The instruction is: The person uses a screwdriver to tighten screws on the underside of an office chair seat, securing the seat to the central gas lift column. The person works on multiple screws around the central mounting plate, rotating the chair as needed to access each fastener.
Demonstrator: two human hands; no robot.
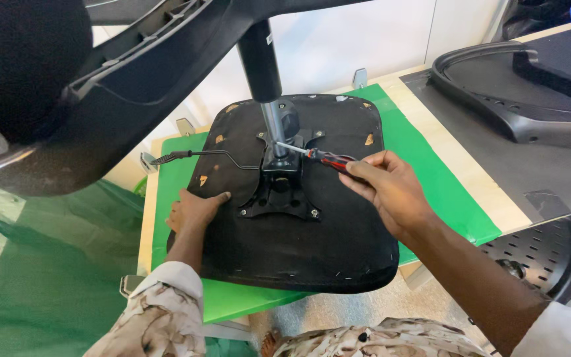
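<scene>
Light wooden workbench (460, 175), covered partly by a green mat (441, 182). Upturned black chair seat (338, 244) lies flat on the mat, overhanging its near edge. Right of the mat, a dark grey sheet (497, 165) carrying a black plastic chair frame (497, 99).
</scene>
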